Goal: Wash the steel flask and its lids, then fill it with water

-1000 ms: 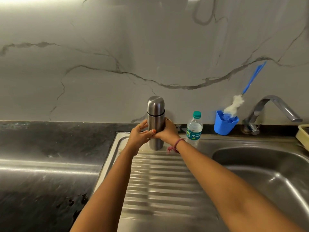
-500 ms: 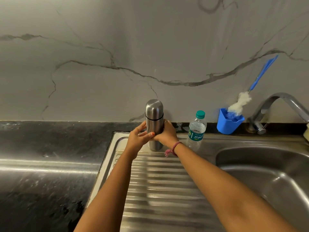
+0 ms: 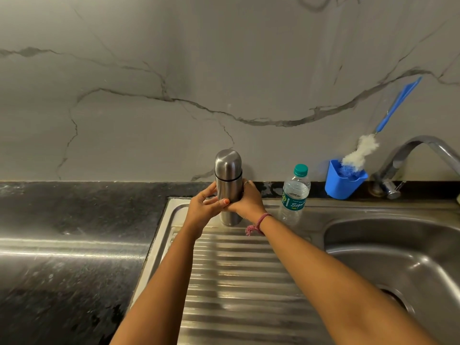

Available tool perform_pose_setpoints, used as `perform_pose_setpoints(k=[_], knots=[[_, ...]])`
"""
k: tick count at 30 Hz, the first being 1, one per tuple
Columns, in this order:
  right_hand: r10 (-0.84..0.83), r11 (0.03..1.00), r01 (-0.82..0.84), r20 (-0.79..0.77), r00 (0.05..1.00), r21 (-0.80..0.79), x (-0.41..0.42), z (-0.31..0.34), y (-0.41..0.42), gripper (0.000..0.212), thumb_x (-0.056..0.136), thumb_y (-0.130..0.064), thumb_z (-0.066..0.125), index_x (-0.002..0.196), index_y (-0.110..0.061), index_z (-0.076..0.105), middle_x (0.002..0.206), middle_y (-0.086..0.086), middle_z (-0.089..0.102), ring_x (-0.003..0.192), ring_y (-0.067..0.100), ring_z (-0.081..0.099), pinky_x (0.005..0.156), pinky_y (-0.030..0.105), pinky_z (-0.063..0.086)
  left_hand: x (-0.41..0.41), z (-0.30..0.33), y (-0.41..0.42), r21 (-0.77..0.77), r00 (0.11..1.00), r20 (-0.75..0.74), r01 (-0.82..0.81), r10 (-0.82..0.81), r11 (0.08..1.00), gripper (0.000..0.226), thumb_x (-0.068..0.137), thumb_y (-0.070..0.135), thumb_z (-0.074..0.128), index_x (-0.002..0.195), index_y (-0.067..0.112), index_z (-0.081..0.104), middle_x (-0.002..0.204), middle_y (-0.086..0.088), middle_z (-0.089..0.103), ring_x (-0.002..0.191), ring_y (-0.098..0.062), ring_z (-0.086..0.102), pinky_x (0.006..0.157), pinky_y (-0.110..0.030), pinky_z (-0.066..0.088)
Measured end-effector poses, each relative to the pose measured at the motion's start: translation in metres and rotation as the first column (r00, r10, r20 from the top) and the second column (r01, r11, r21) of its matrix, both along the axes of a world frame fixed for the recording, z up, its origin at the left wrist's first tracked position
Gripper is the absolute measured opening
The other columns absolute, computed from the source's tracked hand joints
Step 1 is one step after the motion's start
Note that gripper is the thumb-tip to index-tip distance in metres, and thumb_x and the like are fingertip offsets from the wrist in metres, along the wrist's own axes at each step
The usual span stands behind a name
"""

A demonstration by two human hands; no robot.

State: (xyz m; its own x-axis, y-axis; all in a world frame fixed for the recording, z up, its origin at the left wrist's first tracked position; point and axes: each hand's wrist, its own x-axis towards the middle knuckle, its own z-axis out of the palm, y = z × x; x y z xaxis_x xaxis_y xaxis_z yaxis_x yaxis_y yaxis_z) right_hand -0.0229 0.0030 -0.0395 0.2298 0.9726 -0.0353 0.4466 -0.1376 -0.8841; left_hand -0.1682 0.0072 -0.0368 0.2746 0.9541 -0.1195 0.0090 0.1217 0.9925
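- Marble wall behind a steel sink's ribbed drainboard (image 3: 236,282).
- Both hands, left hand (image 3: 202,207) and right hand (image 3: 246,201), wrap the upright steel flask (image 3: 228,175) mid-body.
- Rigid, smooth, likely slippery when wet; best gripped below the cap.

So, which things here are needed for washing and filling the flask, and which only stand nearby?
For the job: steel flask, held by left hand and right hand; bottle brush; tap; sink.
Nearby only: plastic water bottle; blue holder; black counter.
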Motion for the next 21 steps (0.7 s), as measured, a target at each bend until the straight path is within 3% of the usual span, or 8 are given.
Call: perform_pose_setpoints(k=[5, 9, 15, 18, 21], knots=[[0.021, 1.000, -0.021, 0.020, 1.000, -0.002, -0.002, 0.000, 0.000, 0.071, 0.060, -0.024, 0.090, 0.119, -0.015, 0.051, 0.119, 0.006, 0.055, 0.108, 0.019, 0.056, 0.089, 0.028, 0.048, -0.003, -0.004, 0.001, -0.024, 0.999, 0.045, 0.005, -0.004, 1.000, 0.056, 0.081, 0.002, 0.075, 0.127, 0.030, 0.061, 0.113, 0.010, 0.068, 0.095, -0.008, 0.071, 0.074, -0.026, 0.059], [0.059, 0.998, -0.057, 0.038, 0.998, -0.040, -0.006, 0.003, 0.000, 0.072, 0.063, -0.022, 0.088, 0.122, -0.013, 0.047, 0.123, 0.008, 0.052, 0.114, 0.022, 0.055, 0.096, 0.030, 0.045, -0.004, -0.006, -0.002, -0.037, 0.998, 0.058, -0.010, 0.012, 0.999, 0.051, 0.083, 0.004, 0.074, 0.119, 0.037, 0.061, 0.114, 0.011, 0.067, 0.102, -0.013, 0.068, 0.076, -0.027, 0.058], [0.063, 0.997, -0.061, 0.024, 0.998, -0.055, -0.008, 0.006, -0.005, 0.078, 0.062, -0.018, 0.089, 0.125, -0.014, 0.044, 0.122, 0.008, 0.055, 0.116, 0.022, 0.054, 0.099, 0.034, 0.046, -0.005, -0.007, -0.002, 0.016, 1.000, -0.030, 0.005, -0.005, 1.000, 0.063, 0.084, 0.010, 0.076, 0.136, 0.035, 0.052, 0.128, 0.008, 0.061, 0.124, -0.023, 0.057, 0.094, -0.036, 0.052], [0.086, 0.992, -0.080, 0.059, 0.995, -0.095, -0.008, 0.015, -0.015, 0.092, 0.057, -0.024, 0.091, 0.132, -0.016, 0.039, 0.128, 0.008, 0.052, 0.121, 0.025, 0.051, 0.102, 0.040, 0.046, -0.003, -0.001, -0.007, 0.046, 0.990, -0.140, -0.019, 0.026, 0.999, 0.082, 0.083, 0.011, 0.077, 0.152, 0.030, 0.036, 0.151, -0.003, 0.045, 0.138, -0.029, 0.042, 0.103, -0.046, 0.044], [0.117, 0.987, -0.107, 0.078, 0.990, -0.122, -0.002, 0.018, -0.028, 0.097, 0.064, -0.028, 0.088, 0.140, -0.014, 0.030, 0.139, 0.010, 0.039, 0.128, 0.027, 0.044, 0.109, 0.040, 0.039, 0.000, 0.004, -0.014, 0.076, 0.967, -0.220, -0.118, 0.132, 0.990, 0.092, 0.081, 0.016, 0.080, 0.155, 0.027, 0.027, 0.158, -0.005, 0.034, 0.143, -0.030, 0.034, 0.109, -0.051, 0.038]])
